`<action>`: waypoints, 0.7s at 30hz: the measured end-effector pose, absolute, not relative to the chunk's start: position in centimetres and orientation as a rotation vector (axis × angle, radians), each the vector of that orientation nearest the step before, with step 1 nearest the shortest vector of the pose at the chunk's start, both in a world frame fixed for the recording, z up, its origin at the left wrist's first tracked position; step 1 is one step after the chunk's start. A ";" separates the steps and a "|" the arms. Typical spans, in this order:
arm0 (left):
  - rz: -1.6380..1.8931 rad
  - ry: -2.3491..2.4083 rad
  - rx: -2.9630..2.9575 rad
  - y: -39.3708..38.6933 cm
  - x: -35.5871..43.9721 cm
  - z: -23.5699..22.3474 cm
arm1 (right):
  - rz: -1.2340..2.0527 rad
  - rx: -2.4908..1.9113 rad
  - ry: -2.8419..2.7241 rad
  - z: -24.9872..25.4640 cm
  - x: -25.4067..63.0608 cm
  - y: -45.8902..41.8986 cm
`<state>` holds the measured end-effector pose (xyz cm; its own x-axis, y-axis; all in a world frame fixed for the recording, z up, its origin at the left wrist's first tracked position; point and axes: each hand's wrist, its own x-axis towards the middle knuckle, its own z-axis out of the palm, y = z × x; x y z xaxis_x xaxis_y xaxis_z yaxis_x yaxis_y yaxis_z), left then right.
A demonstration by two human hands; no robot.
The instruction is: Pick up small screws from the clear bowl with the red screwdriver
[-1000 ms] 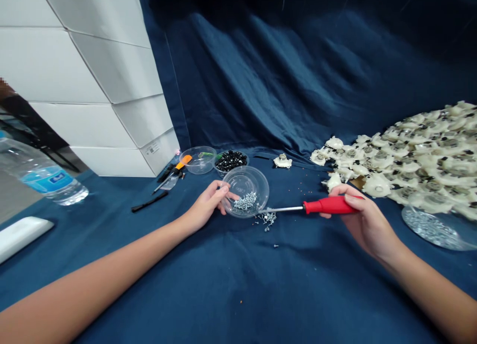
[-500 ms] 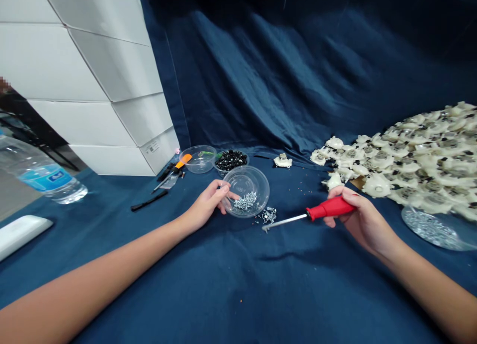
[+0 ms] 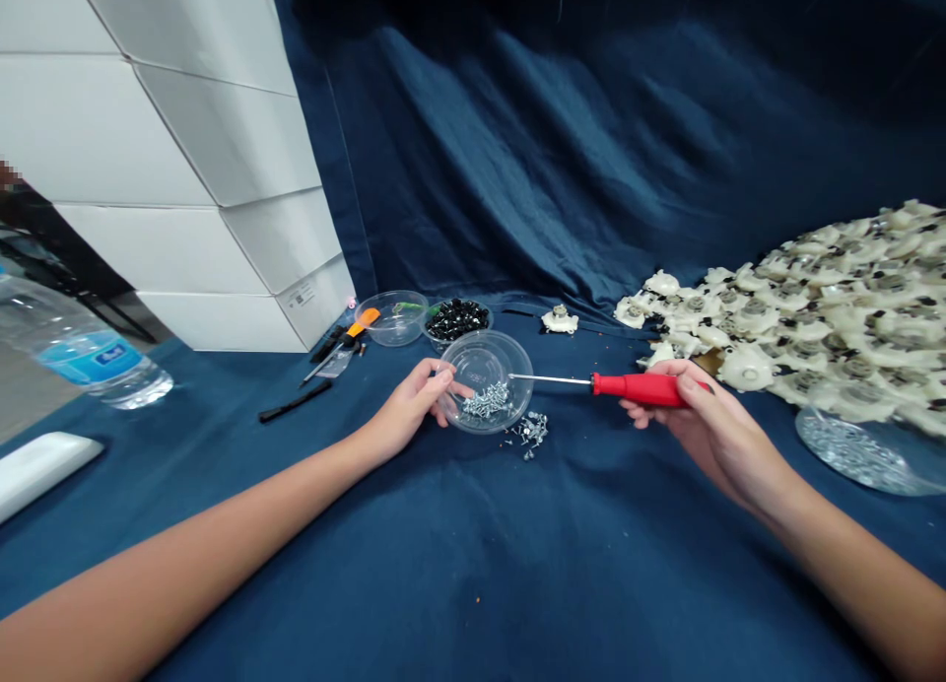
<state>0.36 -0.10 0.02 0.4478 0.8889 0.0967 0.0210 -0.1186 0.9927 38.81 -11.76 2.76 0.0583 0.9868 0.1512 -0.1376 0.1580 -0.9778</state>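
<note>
Tub [image 3: 488, 352] is pinched in left hand [image 3: 406, 409], just beside loose screws [image 3: 532, 429]; driver [image 3: 641, 389] is clasped in right hand [image 3: 720, 426]. Looks like they're being added; steady tip [image 3: 513, 375] needed, whether it's loaded can't be told.

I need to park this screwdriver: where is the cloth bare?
Free: blue cloth between left forearm and right forearm, bar specks; smaller, between left forearm and black strip. Crowded: right, under pale parts; around held dish, by loose screws and black parts.

left hand [image 3: 411, 406] and right hand [image 3: 720, 438] bare, left forearm [image 3: 243, 524] and right forearm [image 3: 835, 534] likewise uncovered, slim and tapered
</note>
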 end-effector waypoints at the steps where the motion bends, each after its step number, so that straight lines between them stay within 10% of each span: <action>1: 0.914 0.832 1.507 -0.1 0.4 0.0 | 1.105 -1.028 -1.163 2.7 38.8 -11.7; 21: 0.916 0.844 1.490 0.0 0.5 0.0 | 1.027 -1.205 -1.145 2.0 40.3 -10.7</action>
